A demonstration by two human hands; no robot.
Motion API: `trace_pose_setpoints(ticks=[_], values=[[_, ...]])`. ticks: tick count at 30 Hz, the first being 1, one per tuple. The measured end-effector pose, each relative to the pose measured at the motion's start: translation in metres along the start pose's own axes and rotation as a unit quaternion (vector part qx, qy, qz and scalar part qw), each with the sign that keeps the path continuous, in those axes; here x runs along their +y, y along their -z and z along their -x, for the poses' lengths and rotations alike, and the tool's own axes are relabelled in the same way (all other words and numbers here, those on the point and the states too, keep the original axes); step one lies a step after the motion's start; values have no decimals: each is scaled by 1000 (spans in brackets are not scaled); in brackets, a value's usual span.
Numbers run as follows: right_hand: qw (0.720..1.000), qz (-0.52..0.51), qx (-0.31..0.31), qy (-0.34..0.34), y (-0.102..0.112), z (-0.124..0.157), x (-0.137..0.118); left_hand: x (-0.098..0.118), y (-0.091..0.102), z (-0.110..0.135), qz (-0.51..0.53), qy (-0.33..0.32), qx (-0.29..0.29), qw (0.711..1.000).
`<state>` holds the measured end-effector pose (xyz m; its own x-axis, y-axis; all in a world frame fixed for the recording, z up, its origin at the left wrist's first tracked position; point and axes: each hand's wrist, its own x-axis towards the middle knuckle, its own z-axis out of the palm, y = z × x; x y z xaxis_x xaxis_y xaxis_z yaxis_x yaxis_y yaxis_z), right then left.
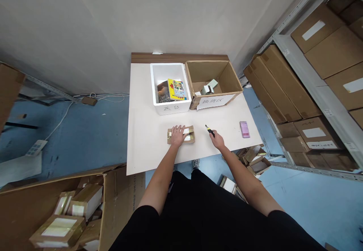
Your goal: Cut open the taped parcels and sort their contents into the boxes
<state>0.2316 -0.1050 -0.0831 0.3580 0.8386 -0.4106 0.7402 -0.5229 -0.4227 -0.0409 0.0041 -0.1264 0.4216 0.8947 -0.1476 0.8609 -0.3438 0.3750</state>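
Observation:
A small taped cardboard parcel (pixel 189 134) lies on the white table (pixel 147 145) near its front edge. My left hand (pixel 177 134) rests flat on top of it, fingers spread. To the right, my right hand (pixel 217 139) is closed round a yellow and black utility knife (pixel 209 130), whose tip points up and left towards the parcel. The knife is a short way from the parcel and does not touch it.
At the back stand a white foam box (pixel 169 108) holding books and an open cardboard box (pixel 227 77) with small items. A pink object (pixel 244 129) lies at the right. A carton of parcels (pixel 113 201) sits lower left. Shelving with boxes (pixel 312 92) lines the right.

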Motion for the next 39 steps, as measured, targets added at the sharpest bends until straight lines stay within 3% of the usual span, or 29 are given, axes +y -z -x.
trace_pose_setpoints(ticks=[3,6,8,11,14,17,19,21,23,25,31,35,37,39], values=[[985,-169,-37,-29,-52,9,-21,7,4,1,-5,18,-23,1000],[964,-256,9,-76,-102,8,-61,8,12,8,-5,56,-47,997],[958,-261,38,-110,-115,-8,-89,2,19,16,6,107,-65,992],[971,-220,28,-87,-106,-54,-126,-10,24,35,44,158,-97,982],[985,-169,-2,-43,-86,-96,-151,-15,27,54,32,143,-101,984],[984,-174,-15,-34,-73,-102,-144,-15,31,57,-41,-11,-121,992],[980,-193,-12,-35,-72,-82,-120,-15,37,50,-74,-147,-158,974],[982,-183,-42,-23,-75,-54,-93,-13,42,39,-91,-207,-181,957],[987,-146,-65,-25,-80,-33,-75,-11,45,29,-96,-203,-185,957],[991,-113,-67,-37,-82,-28,-76,-7,44,23,-94,-175,-179,964],[994,-78,-64,38,-59,-65,-125,1,30,30,-66,-38,-117,990],[963,-107,-198,147,-34,-59,-102,2,26,34,-40,-2,-115,993],[946,-61,-266,176,-23,-54,-83,2,27,34,-31,2,-115,993],[941,8,-286,181,-15,-53,-71,2,27,34,-25,2,-113,993]])
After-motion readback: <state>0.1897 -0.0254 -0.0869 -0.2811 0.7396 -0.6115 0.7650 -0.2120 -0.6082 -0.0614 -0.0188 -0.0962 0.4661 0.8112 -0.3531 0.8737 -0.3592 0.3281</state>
